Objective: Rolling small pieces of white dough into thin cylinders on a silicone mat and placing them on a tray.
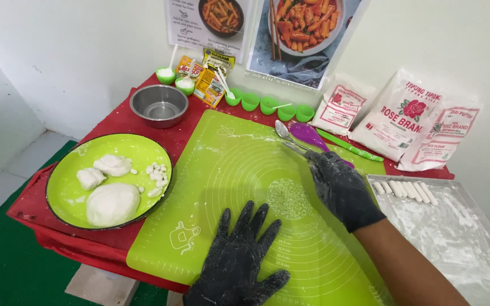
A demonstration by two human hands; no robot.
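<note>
Left hand [239,258] in black glove, fingers spread, flat on green silicone mat [228,170], grasping nothing; right hand [341,190] gloved, closed on metal spoon [288,136] at mat's far edge, beside purple spatula [308,136].

Round green plate [72,170] with white dough lumps [112,203] at left; steel bowl [159,105] behind; row of small green cups [266,103] against wall; three flour bags [395,116] at right; dusted tray [472,249] holding white dough sticks [405,189].
</note>
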